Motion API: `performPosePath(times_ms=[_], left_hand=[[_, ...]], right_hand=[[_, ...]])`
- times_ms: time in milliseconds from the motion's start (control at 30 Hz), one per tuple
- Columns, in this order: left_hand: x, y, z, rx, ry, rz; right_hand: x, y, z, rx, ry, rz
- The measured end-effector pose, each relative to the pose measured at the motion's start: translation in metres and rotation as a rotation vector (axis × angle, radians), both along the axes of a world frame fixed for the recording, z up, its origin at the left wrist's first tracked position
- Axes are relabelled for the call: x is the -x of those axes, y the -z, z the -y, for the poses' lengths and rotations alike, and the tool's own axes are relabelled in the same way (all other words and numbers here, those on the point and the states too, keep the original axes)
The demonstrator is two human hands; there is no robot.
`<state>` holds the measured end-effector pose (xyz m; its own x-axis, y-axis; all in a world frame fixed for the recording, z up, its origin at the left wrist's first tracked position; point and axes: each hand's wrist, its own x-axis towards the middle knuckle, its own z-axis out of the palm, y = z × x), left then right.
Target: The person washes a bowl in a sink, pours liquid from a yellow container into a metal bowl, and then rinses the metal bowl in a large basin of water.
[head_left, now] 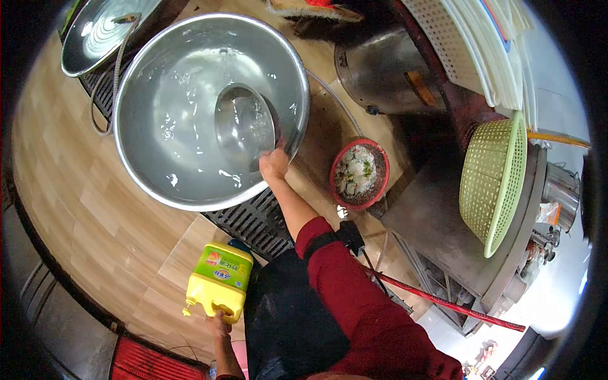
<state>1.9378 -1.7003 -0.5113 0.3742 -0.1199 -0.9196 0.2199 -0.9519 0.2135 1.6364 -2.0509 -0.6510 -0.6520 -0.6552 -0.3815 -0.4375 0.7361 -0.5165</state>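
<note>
My left hand (220,323) is wrapped round the handle of a yellow detergent jug (218,285) with a green label. The jug's narrow spout points toward the lower left. A wide metal basin (158,114) with water in it fills the upper left of the view. At the basin's near right rim, my right hand (273,166) grips the edge of a smaller round metal bowl (244,120). That bowl lies tilted inside the basin, low toward the water.
Under the basin shows a black slatted grate (256,221). A red bowl of scraps (360,174) stands on the floor to the right, near a large metal pot (386,69). Beyond are a green colander (494,180) and a metal table (437,221). Another basin (104,31) with a hose sits upper left.
</note>
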Motion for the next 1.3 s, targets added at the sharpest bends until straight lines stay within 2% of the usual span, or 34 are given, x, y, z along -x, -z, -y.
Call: performPosePath(times_ms=[33,67,133,167,233,333,367,433,500,533,567,600,633,700,767,867,900,967,1000,1033,1100,1167,1200,1233,1300], left_hand=[[0.003,0.0,0.0,0.048,-0.013,0.03],[-0.014,0.029,-0.036,0.053,-0.081,0.004],[-0.048,0.085,-0.105,0.06,-0.219,-0.043],[-0.047,0.087,-0.108,0.058,-0.22,-0.04],[-0.043,0.086,-0.11,0.097,-0.202,-0.053],[-0.042,0.091,-0.114,0.107,-0.189,-0.087],[-0.029,0.079,-0.1,0.111,-0.197,-0.082],[0.014,0.025,-0.029,0.087,-0.075,0.097],[0.025,0.01,-0.011,0.086,-0.045,0.14],[0.025,0.01,-0.009,0.153,-0.028,0.133],[0.027,0.006,-0.006,0.216,-0.007,0.127],[0.044,-0.029,0.035,0.098,0.084,0.151],[0.039,-0.03,0.032,0.098,0.067,0.173],[0.03,-0.017,0.021,0.07,0.175,0.165],[0.035,-0.023,0.023,0.184,0.122,0.19],[0.028,-0.01,0.012,0.161,0.162,0.205],[0.027,-0.007,0.01,0.155,0.173,0.215],[0.027,-0.001,0.005,0.152,0.176,0.233],[0.032,-0.004,0.01,0.227,0.058,0.172],[0.037,-0.01,0.012,0.299,-0.057,0.108],[0.044,-0.036,0.028,0.252,0.043,0.131],[0.047,-0.037,0.04,0.232,0.148,0.141],[0.048,-0.036,0.04,0.207,0.066,0.127],[0.049,-0.036,0.039,0.18,-0.02,0.117],[0.047,-0.036,0.037,0.201,-0.016,0.108]], right_hand=[[-0.001,0.009,-0.007,-0.06,0.17,0.325],[0.001,0.015,-0.016,-0.063,0.173,0.326],[0.008,0.038,-0.037,-0.024,0.492,0.796],[0.013,0.032,-0.045,-0.027,0.492,0.797],[0.035,0.008,-0.068,0.007,0.467,1.167],[0.062,-0.026,-0.089,0.057,0.541,1.215],[0.074,-0.04,-0.096,0.054,0.555,1.242],[0.105,-0.036,-0.123,0.026,0.668,1.275],[0.124,-0.074,-0.13,-0.012,0.775,1.095],[0.142,-0.076,-0.145,0.085,0.396,0.976],[0.141,-0.128,-0.121,0.061,0.768,1.09],[0.167,-0.115,-0.135,0.079,0.759,1.073],[0.194,-0.102,-0.151,0.098,0.757,1.055],[0.214,-0.128,-0.141,0.109,0.815,0.949],[0.234,-0.132,-0.128,0.193,0.805,0.839],[0.284,-0.087,-0.12,0.064,0.784,0.715],[0.287,-0.08,-0.113,0.067,0.778,0.722],[0.293,-0.063,-0.099,-0.051,0.931,0.551],[0.268,-0.097,-0.08,0.028,0.956,0.496],[0.263,-0.094,-0.074,0.024,0.958,0.492],[0.262,-0.091,-0.086,0.131,0.857,0.508],[0.265,-0.079,-0.095,0.14,0.808,0.394],[0.261,-0.074,-0.101,0.226,0.848,0.353],[0.256,-0.083,-0.106,0.231,0.781,0.419],[0.258,-0.092,-0.095,-0.038,0.781,0.278]])
